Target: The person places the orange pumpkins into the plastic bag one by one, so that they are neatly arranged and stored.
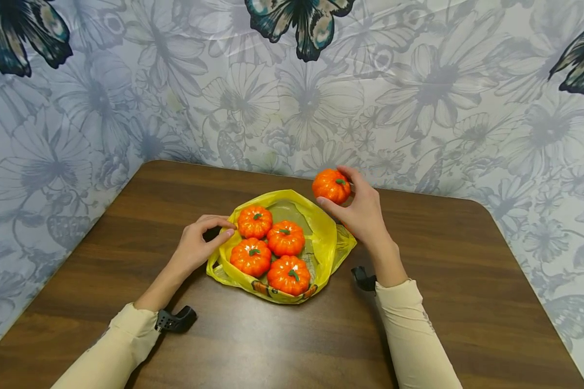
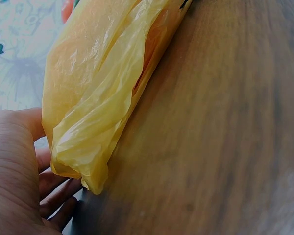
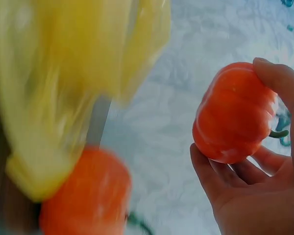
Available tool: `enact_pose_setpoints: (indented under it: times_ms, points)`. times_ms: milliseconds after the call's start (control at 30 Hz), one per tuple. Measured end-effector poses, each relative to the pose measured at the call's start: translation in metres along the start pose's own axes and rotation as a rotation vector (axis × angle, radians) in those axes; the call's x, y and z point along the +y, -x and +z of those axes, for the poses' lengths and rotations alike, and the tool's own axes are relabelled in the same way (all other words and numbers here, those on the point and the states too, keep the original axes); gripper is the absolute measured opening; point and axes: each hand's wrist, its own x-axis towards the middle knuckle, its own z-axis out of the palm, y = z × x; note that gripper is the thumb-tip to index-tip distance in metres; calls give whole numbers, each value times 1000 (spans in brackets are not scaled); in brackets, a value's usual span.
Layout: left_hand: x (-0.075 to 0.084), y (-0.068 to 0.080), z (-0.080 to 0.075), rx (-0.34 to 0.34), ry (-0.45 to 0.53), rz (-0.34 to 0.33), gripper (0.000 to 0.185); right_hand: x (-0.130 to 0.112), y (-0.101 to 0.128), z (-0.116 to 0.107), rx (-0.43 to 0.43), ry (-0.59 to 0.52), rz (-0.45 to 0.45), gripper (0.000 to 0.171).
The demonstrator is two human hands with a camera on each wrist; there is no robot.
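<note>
A yellow plastic bag (image 1: 323,237) lies open on the brown wooden table (image 1: 467,281), with several small orange pumpkins (image 1: 286,237) resting on it. My left hand (image 1: 225,228) pinches the bag's left edge between thumb and forefinger; the left wrist view shows the crumpled bag (image 2: 98,98) against that hand (image 2: 19,166). Over the bag's far right rim, my right hand (image 1: 343,190) holds another orange pumpkin (image 1: 328,183) with a green stem. In the right wrist view the fingers (image 3: 210,171) curl under this pumpkin (image 3: 232,115), beside the blurred bag (image 3: 63,73) and a blurred pumpkin (image 3: 83,196).
A floral cloth with butterflies (image 1: 302,27) hangs close behind the table and along its left side. Bare wood lies in front of the bag and to the right. Black wrist mounts (image 1: 175,320) sit on both cream sleeves.
</note>
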Motion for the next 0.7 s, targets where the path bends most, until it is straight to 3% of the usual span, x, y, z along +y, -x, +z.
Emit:
enact_pose_setpoints:
  times_ms: [300,700]
  points:
    - [0,0,2,-2,-9,-3,17,-14,-9,35,-143,-48,-34,74]
    - [0,-1,0,5,-4,-7,16,-14,-12,53,-269,-40,-15,74]
